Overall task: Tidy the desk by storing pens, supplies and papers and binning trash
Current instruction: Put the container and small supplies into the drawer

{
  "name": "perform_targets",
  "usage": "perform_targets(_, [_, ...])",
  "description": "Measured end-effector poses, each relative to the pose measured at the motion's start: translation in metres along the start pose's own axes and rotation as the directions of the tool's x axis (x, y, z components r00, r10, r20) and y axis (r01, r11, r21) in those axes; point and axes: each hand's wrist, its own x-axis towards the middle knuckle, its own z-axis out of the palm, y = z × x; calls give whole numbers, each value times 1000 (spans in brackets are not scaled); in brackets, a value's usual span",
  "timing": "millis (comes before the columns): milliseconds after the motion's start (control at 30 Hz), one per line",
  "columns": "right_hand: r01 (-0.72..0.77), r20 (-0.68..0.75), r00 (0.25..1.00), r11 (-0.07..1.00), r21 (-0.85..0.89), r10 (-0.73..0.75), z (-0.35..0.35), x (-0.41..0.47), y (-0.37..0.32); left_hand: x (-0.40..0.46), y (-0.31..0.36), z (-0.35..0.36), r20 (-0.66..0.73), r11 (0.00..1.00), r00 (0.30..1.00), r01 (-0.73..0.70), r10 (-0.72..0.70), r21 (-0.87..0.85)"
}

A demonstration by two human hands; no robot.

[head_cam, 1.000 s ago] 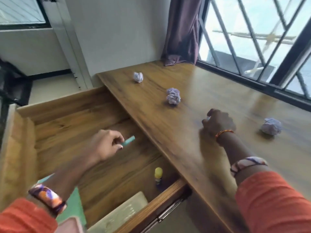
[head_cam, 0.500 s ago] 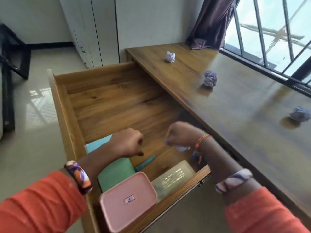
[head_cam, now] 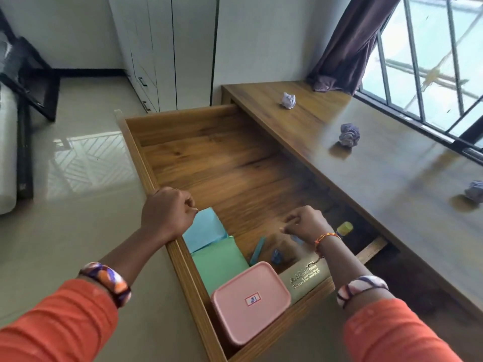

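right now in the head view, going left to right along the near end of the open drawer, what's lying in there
green folder → teal pen → small blue item → gold-lettered olive case → yellow-capped glue stick. The pink box overlaps several of these, so it is left out.

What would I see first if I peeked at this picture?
A big wooden drawer pulled wide open from the desk, with a pink box at its near end beside green paper and blue paper. Two hands in orange sleeves reach in: the left hand by the drawer's side wall, the right hand over the middle. Crumpled paper balls sit on the desk.
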Motion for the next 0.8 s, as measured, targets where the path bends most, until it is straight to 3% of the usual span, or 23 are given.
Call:
perform_targets(300, [52,77,996,998,-23,-50,14,-9,-1,-2,-2,-2,-78,993,997,-2,-8,-118])
perform_targets(533, [128,-37,990,968,-215,-139,13,-25,-23,-1,-3,2,-41,998,999,-11,8,-61])
perform_targets(700, [346,-106,929,933,-95,-355,10,-62,-76,-1,-6,5,42,997,998,-53,51,64])
perform_targets(800, [511,49,858,859,-6,-511,24,-90,-109,0,-8,7,64,991,996,-68,61,114])
